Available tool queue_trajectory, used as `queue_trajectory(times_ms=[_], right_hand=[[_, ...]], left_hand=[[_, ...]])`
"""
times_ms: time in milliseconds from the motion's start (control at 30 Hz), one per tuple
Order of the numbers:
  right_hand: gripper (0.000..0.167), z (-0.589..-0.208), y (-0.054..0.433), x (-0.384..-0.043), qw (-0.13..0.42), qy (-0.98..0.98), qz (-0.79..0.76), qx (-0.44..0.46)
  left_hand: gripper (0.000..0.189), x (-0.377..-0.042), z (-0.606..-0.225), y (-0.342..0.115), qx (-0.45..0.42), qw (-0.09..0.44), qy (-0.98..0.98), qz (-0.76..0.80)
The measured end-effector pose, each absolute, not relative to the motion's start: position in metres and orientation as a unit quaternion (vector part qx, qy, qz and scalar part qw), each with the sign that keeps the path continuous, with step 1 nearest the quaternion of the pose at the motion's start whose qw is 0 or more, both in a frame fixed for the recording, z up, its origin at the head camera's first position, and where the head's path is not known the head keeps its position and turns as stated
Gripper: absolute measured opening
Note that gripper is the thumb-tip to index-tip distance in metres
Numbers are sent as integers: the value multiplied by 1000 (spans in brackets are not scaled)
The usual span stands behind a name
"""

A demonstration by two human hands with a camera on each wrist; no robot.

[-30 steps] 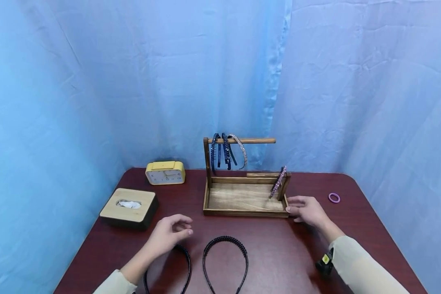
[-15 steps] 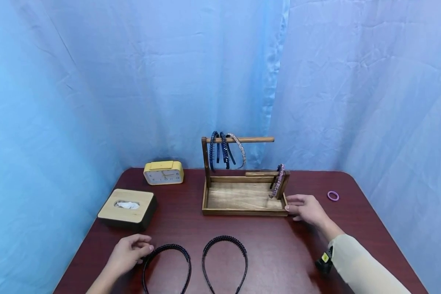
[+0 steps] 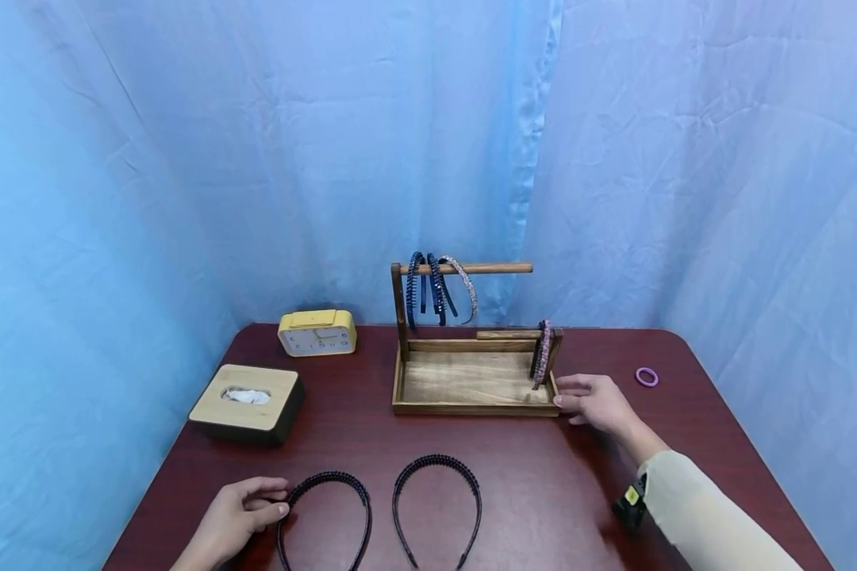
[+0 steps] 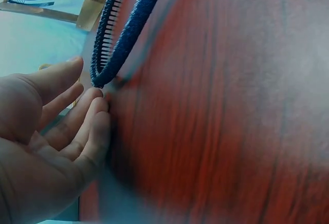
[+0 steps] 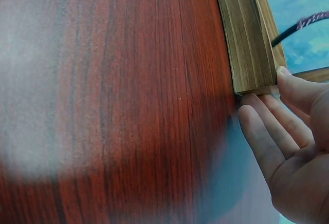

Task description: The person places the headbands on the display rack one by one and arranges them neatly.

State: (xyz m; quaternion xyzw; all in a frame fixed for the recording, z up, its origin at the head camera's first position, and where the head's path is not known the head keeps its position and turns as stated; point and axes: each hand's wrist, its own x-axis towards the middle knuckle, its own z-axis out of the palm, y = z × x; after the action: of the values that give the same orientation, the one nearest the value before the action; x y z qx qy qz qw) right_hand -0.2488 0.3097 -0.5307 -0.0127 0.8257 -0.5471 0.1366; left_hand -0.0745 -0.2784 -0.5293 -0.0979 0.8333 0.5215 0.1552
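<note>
Two black headbands lie on the table in the head view, a left headband (image 3: 331, 477) and a right headband (image 3: 437, 460). My left hand (image 3: 236, 515) is beside the left headband's outer side. In the left wrist view, the fingertips (image 4: 95, 94) touch or nearly touch its braided band (image 4: 128, 39), and the thumb stands apart from it. My right hand (image 3: 596, 406) rests against the right front corner of a wooden headband stand (image 3: 471, 410). Its thumb (image 5: 282, 74) touches the rim, while its fairly straight fingers lie along the outer side.
Two dark headbands (image 3: 437, 289) and a glittery one (image 3: 466, 284) hang on the stand's upper bar. A pink headband (image 3: 543, 357) hangs on the lower bar. Left are a yellow clock (image 3: 317, 333) and tissue box (image 3: 246, 404); right, a purple ring (image 3: 646, 377).
My left hand has moved left and toward me, from above the left headband to its outer side. The pink headband has swung slightly on its bar. My right hand stays at the stand.
</note>
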Motion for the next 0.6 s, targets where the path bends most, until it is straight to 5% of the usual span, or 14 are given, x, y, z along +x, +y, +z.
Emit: queue_trajectory(times_ms=[600], right_hand=[[50, -528, 309, -249, 137, 826, -547, -23]], left_hand=[[26, -79, -524, -258, -124, 118, 904, 392]])
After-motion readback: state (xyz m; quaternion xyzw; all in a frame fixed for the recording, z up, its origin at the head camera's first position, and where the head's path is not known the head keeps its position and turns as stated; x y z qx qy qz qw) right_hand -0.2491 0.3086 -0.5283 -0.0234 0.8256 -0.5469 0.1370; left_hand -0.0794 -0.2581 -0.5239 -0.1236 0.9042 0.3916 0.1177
